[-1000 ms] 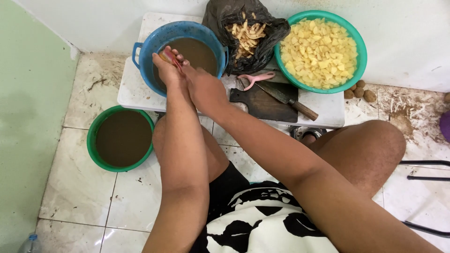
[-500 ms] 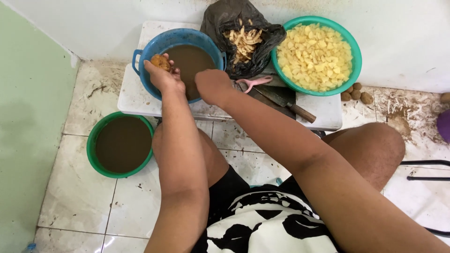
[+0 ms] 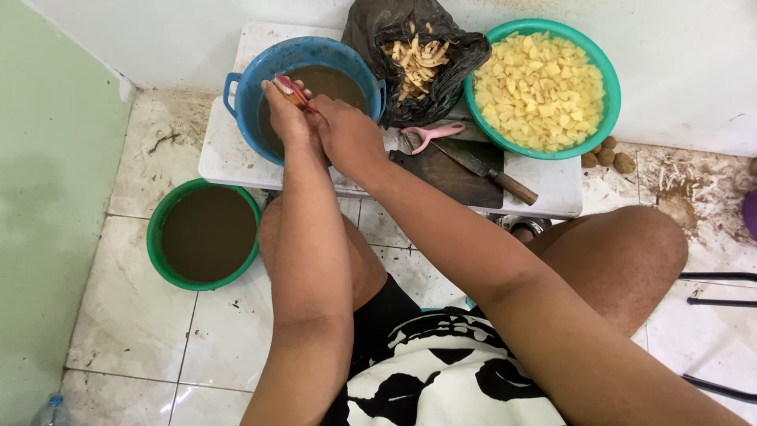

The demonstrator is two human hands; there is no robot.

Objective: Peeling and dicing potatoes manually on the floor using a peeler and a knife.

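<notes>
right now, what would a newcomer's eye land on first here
Most striking is the round green plastic bowl heaped with pale yellow cut pieces at the back right of the low white table. At back left, both hands meet over the blue plastic basin of muddy brown water, the left hand holding a small brownish item and the right hand a pink-handled tool against it. A green bucket of brown water sits on the floor at left.

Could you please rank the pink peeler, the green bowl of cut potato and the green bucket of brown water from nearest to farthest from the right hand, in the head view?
From the right hand:
1. Pink peeler, just to its right on the table.
2. Green bowl of cut potato, farther right.
3. Green bucket of brown water, on the floor, lower left.
</notes>
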